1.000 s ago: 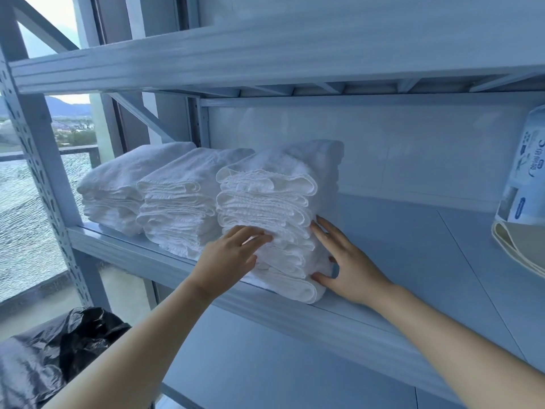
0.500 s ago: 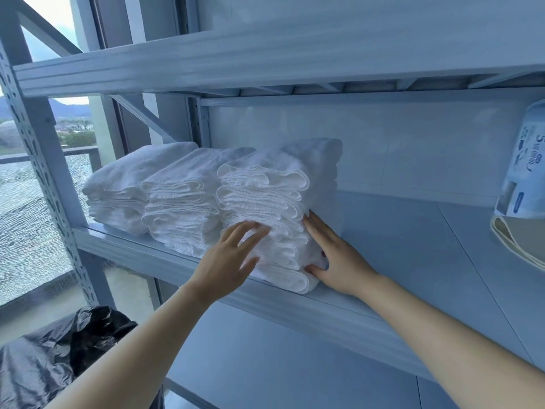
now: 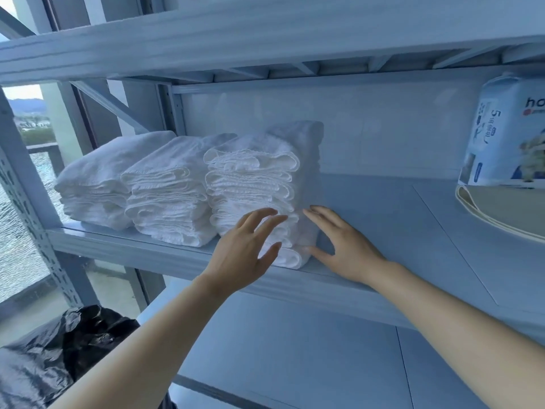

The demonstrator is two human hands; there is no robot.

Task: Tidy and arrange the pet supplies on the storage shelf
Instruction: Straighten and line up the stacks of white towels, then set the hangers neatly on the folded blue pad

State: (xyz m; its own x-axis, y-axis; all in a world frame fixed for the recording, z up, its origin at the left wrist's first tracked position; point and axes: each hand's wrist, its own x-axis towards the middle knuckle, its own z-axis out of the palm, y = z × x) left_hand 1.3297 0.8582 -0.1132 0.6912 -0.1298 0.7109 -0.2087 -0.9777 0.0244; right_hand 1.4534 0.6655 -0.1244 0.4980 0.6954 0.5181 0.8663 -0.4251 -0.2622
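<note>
While both hands sit at the rightmost towel stack (image 3: 253, 178), head view shows 3 white folded stacks in a row at the left end of the metal shelf (image 3: 383, 219), w/ middle stack (image 3: 168, 196) & left stack (image 3: 97, 184) pressed side by side. L hand (image 3: 241, 255): fingers straight & spread, holding nothing, over the stack's lower front; contact unclear. R hand (image 3: 345, 246): flat, fingers straight along the stack's right side, thumb at its base, gripping nothing. Far right: printed package (image 3: 507, 137) standing on beige folded mat (image 3: 501, 214). Lower left, below shelf: black plastic bag (image 3: 59, 349).
</note>
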